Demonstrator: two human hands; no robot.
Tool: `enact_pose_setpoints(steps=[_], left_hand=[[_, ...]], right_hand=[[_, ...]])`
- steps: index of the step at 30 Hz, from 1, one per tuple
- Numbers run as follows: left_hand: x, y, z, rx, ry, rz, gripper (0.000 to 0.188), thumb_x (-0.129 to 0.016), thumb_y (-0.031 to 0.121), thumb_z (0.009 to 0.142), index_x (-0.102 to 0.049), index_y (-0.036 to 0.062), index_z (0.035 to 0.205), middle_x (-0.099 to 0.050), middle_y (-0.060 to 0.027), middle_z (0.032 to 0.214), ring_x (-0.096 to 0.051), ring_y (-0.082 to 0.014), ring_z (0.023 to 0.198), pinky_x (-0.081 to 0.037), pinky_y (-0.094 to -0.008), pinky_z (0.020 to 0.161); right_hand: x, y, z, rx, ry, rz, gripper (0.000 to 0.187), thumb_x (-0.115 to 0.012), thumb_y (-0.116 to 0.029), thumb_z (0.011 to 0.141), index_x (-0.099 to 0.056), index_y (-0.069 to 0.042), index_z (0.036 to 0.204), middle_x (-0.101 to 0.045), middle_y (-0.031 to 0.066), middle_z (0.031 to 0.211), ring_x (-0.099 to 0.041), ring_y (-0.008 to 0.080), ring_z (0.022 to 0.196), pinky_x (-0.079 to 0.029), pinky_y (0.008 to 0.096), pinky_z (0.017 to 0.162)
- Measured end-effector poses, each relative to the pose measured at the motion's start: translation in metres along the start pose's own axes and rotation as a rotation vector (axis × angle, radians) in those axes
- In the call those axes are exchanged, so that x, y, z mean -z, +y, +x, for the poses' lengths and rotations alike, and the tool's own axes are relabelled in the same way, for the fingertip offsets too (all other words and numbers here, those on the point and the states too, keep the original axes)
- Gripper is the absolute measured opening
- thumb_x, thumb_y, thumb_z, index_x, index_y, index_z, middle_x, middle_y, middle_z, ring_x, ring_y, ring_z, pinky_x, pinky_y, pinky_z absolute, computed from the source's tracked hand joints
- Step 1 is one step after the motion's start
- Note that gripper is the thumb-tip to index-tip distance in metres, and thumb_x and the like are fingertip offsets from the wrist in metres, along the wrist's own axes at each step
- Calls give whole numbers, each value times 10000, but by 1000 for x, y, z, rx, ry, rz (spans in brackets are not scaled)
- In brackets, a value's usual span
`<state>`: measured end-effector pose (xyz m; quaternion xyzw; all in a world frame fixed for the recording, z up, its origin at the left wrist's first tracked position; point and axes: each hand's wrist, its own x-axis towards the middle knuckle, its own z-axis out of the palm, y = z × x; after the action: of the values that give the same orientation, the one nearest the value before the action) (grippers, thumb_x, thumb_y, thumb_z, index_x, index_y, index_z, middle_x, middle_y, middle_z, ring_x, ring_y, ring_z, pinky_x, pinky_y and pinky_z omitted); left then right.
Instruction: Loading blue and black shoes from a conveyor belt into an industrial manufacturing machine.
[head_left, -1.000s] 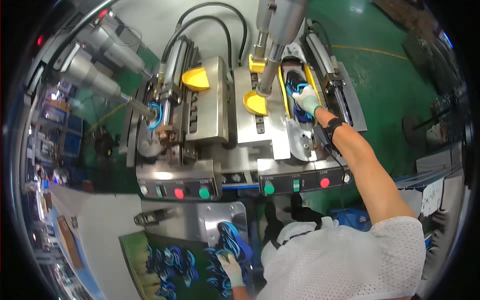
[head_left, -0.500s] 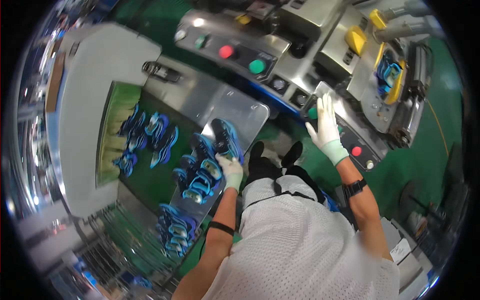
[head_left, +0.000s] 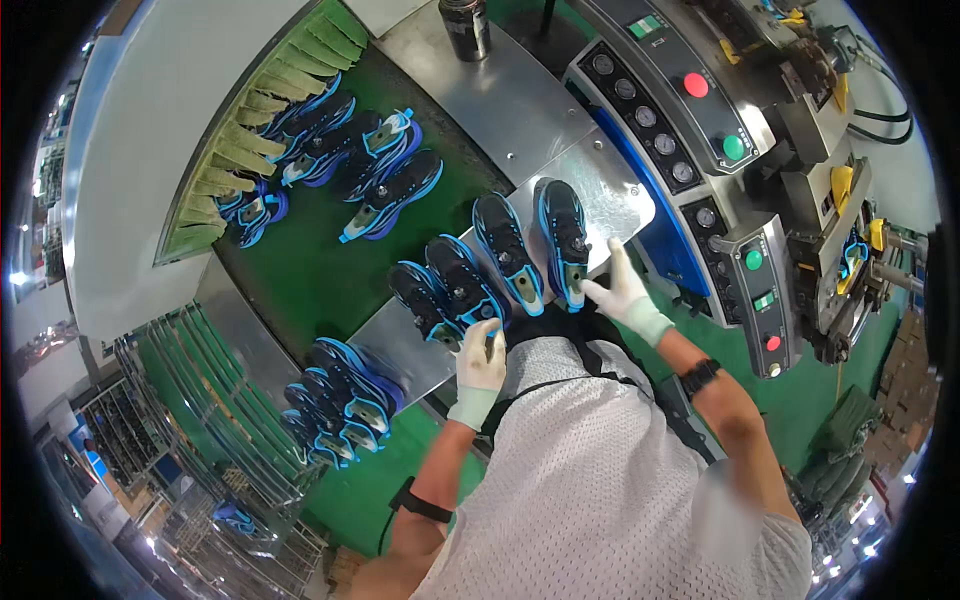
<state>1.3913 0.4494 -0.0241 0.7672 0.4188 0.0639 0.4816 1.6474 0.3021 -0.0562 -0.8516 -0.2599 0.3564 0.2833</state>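
Note:
Several black shoes with blue trim stand side by side on a metal shelf (head_left: pixel 612 185), toes away from me. My right hand (head_left: pixel 628 298), in a white glove, is open beside the rightmost shoe (head_left: pixel 563 240), its thumb close to the heel. Just left of that is another shoe (head_left: pixel 507 250). My left hand (head_left: pixel 482 365), also gloved, has its fingers bent and apart at the heel of the third shoe (head_left: pixel 465 280); whether it touches is unclear. The leftmost shoe (head_left: pixel 425 300) stands beside that one.
More shoes (head_left: pixel 395 195) lie on a green belt by a green fringed curtain (head_left: pixel 290 85). Another cluster (head_left: pixel 345 395) stands at the shelf's lower left. At right is a machine with gauges and button panels (head_left: pixel 758 290). A dark cylindrical container (head_left: pixel 465 28) stands at the back.
My right hand has come away from the machine's button panel to the rightmost shoe. The left hand has shifted to other heels. Shoes on the shelf now stand more spaced, and the view has turned.

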Motion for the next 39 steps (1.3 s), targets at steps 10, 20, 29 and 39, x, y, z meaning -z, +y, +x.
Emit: enact_pose_setpoints(steps=[10,20,29,39], left_hand=[[-29,-69,42,93,-214,397,408,-608,334,950,-630,16,1204,-642,-226,1144,-622,-423,1059,-504,-486,907],[23,72,103,-774,-359,314,270,-674,89,912,-639,-71,1126,-619,-279,1066,-609,-441,975,-513,-453,847],[-152,182,13,-1511,-1069,279,283,-716,148,887,-667,-1,1122,-684,-185,1061,-667,-365,955,-542,-445,802],[-328,264,-325,-1957,-1510,-105,292,-695,116,871,-651,93,1159,-653,-106,1108,-621,-325,998,-532,-429,820]], right_hand=[[-78,-6,65,-28,326,67,803,-798,-217,754,-398,-20,1422,-537,247,1300,-573,382,1193,-460,434,1029],[30,13,-81,-239,558,913,777,-840,-264,751,-506,41,1383,-645,158,1248,-602,213,1149,-462,348,1028],[-6,46,-306,-470,1386,991,725,-827,-367,753,-573,-13,1333,-637,170,1245,-595,248,1168,-435,342,1052],[-82,85,-619,-692,2566,607,629,-850,-156,772,-576,50,1299,-672,83,1141,-633,166,997,-502,318,932]])
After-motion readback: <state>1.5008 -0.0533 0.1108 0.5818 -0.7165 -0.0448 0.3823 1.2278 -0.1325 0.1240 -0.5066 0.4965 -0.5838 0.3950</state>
